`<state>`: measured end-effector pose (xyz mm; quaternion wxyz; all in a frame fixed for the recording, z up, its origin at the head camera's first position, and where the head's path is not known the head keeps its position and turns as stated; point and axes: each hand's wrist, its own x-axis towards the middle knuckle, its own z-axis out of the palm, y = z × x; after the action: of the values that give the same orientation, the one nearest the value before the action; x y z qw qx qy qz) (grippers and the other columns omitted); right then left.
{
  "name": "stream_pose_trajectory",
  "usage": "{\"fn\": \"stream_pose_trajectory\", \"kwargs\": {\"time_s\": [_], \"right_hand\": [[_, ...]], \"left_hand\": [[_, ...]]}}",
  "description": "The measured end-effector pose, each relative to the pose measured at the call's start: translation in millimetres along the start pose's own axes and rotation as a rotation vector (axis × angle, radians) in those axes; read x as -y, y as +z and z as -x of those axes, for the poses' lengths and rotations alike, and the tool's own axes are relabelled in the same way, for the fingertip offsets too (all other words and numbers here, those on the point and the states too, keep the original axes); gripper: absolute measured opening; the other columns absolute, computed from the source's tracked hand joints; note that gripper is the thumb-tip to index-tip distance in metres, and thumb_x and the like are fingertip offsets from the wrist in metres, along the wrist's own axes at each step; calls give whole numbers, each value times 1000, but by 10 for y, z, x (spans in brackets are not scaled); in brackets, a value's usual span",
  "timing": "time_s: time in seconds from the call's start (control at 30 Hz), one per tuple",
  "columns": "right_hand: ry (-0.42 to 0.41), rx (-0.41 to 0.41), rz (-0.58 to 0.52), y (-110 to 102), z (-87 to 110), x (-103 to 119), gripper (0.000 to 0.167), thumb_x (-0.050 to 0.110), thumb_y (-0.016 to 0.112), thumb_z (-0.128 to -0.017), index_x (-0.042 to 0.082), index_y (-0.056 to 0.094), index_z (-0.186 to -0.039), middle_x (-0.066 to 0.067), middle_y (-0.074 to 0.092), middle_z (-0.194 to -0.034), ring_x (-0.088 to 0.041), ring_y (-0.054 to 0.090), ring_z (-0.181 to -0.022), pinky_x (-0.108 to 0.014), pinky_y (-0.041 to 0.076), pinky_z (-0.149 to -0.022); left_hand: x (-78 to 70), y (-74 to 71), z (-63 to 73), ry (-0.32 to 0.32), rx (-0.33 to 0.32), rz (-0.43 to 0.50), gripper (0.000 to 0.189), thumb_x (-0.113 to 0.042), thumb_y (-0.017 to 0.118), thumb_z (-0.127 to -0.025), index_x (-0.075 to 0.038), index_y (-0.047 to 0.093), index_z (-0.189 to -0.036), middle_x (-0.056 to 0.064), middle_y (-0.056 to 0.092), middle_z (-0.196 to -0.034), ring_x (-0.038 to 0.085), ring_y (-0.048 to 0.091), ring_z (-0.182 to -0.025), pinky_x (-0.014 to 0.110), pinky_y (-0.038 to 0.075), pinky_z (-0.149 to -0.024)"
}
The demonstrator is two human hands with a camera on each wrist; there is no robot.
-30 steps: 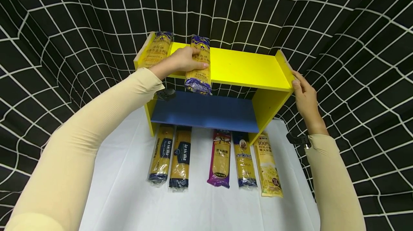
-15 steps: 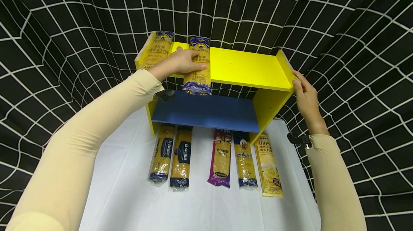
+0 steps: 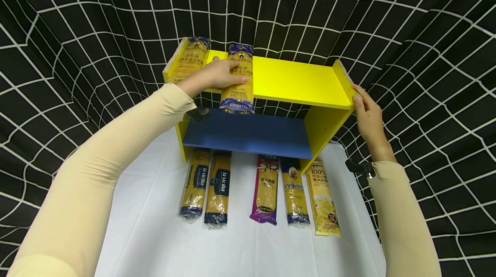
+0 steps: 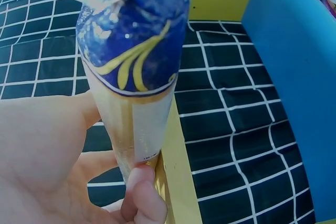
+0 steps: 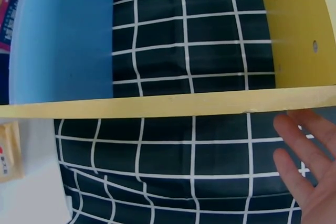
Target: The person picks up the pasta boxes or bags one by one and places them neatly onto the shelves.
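Note:
My left hand [image 3: 224, 72] grips a spaghetti packet [image 3: 241, 90] with purple-blue ends, thumb across its front. The packet lies over the yellow top shelf [image 3: 294, 80], its lower end jutting past the front edge. In the left wrist view, fingers curl round the packet [image 4: 152, 114] below its blue end. A matching spaghetti packet [image 3: 190, 60] leans at the shelf's left end, partly behind my left wrist. My right hand [image 3: 367, 115] touches the outer face of the right side panel [image 3: 341, 81]; in the right wrist view, its fingers [image 5: 302, 142] are fairly straight.
Below is a blue shelf [image 3: 248, 133]. On the white tablecloth [image 3: 240, 251] lie two la sicilia packets [image 3: 193, 186], a purple-edged pasta packet [image 3: 265, 191], an ankara packet [image 3: 294, 193] and a yellow pasta packet [image 3: 323, 201]. A black grid cloth [image 3: 279, 14] hangs behind.
The lower end of the spaghetti packet in my left hand has shifted slightly left since a second ago. My right hand stays against the side panel.

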<state>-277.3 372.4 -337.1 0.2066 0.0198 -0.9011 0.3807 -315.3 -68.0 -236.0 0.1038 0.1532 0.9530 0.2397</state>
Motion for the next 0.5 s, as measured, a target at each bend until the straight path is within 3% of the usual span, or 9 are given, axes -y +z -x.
{"fn": "stream_pose_trajectory", "kwargs": {"time_s": [0.17, 0.27, 0.47, 0.5], "right_hand": [[-27, -10, -11, 2, -7, -16, 43, 42, 38, -107, 41, 39, -149, -17, 57, -141, 9, 53, -98, -13, 46, -90], [-34, -10, -18, 7, -6, -26, 43, 41, 38, -107, 39, 40, -150, -18, 58, -139, 9, 53, -96, -8, 43, -83], [-31, -15, -25, 13, 13, 0, 42, 44, 38, -106, 44, 40, -148, -14, 59, -138, 7, 54, -97, -8, 43, -84], [-32, -13, -23, 12, 15, 3, 42, 44, 38, -106, 44, 40, -148, -14, 59, -138, 7, 55, -97, -9, 44, -84]], "left_hand": [[2, -11, 1, 14, -1, -14, 75, -51, 52, -99, -17, 21, -159, 17, 51, -148, 38, 7, -155, 50, 22, -123], [-2, -27, 18, 20, -2, -23, 75, -50, 51, -99, -16, 22, -159, 17, 51, -148, 39, 6, -155, 50, 20, -124], [-18, -113, 115, 15, -37, -15, 76, -52, 51, -98, -14, 24, -158, 14, 35, -160, 34, 15, -153, 45, 45, -108], [-16, -130, 134, 16, -45, -5, 76, -52, 50, -98, -15, 24, -159, 13, 31, -162, 34, 25, -149, 43, 50, -101]]}}
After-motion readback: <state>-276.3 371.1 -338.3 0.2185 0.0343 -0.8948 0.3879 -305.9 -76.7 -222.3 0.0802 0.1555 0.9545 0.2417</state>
